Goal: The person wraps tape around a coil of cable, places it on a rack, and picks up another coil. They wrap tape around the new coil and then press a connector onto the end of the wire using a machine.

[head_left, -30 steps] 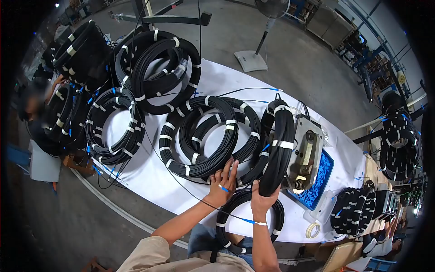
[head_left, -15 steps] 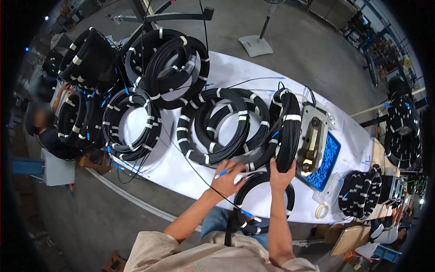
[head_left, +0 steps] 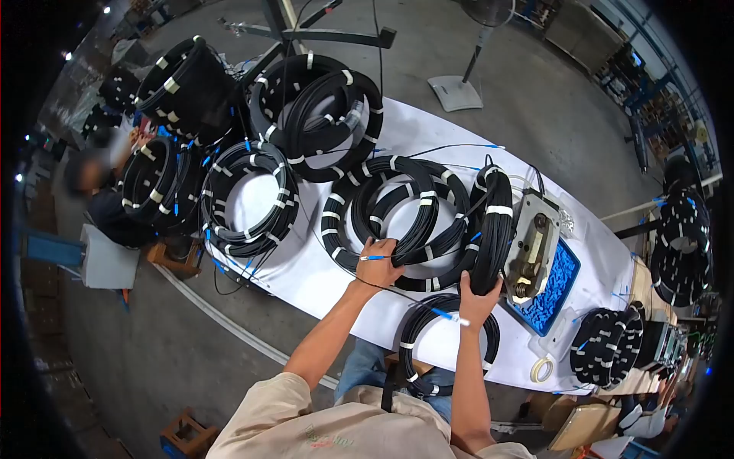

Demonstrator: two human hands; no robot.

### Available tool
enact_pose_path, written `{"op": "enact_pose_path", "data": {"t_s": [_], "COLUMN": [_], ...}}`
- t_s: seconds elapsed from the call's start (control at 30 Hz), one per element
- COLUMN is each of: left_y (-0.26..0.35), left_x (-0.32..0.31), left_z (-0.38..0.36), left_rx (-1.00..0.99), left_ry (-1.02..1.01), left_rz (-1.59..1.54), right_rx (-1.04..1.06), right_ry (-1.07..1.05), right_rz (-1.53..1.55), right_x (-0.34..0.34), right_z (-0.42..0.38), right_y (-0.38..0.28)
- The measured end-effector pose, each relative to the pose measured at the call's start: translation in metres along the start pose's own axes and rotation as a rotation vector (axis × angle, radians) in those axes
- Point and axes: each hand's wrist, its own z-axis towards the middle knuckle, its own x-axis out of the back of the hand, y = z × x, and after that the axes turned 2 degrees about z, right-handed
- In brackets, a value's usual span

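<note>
My right hand [head_left: 479, 304] is closed around the lower end of a thick coil of black cable [head_left: 497, 222], which is tilted up on edge and bound with white tape. My left hand [head_left: 378, 265] is pinched on a thin black cable with a blue-and-white end [head_left: 372, 258], over the front edge of a pile of taped cable coils [head_left: 331, 222]. A loose cable with a blue-and-white tip [head_left: 451, 317] runs below the left hand toward my right wrist. Nearest me lies a flatter cable coil [head_left: 409, 336], partly covered by my right forearm.
Right of the tilted coil are a metal fixture [head_left: 535, 229] and a blue tray [head_left: 544, 330] of small blue pieces. A tape roll [head_left: 541, 370] lies near the front edge. More cable coils [head_left: 252, 149] stand at left; a co-worker [head_left: 107, 199] sits beyond them.
My left hand has moved up and forward with the cable end, onto the pile of coils. The right hand keeps its hold on the tilted coil. The whole view has shifted slightly.
</note>
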Motion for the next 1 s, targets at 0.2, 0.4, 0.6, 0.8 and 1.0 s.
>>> {"op": "enact_pose_path", "data": {"t_s": [0.2,0.4,0.6,0.8,1.0], "left_y": [0.0,-0.021,-0.039,-0.059,-0.049], "left_x": [0.055,0.114,0.142,0.178,0.197], "left_z": [0.001,-0.001,-0.018,-0.046,-0.066], "left_rx": [0.077,0.152,0.323,0.438,0.411], "left_ry": [0.081,0.209,0.387,0.548,0.569], "left_rz": [-0.164,-0.376,-0.663,-0.967,-1.088], "right_rx": [-0.034,0.135,0.265,0.303,0.302], "right_ry": [-0.048,-0.136,-0.344,-0.377,-0.548], "right_rz": [-0.101,-0.267,-0.432,-0.589,-0.641], "right_x": [-0.005,-0.03,-0.059,-0.084,-0.073], "right_z": [-0.022,-0.032,-0.042,-0.048,-0.045], "right_y": [0.023,0.051,0.049,0.051,0.038]}}
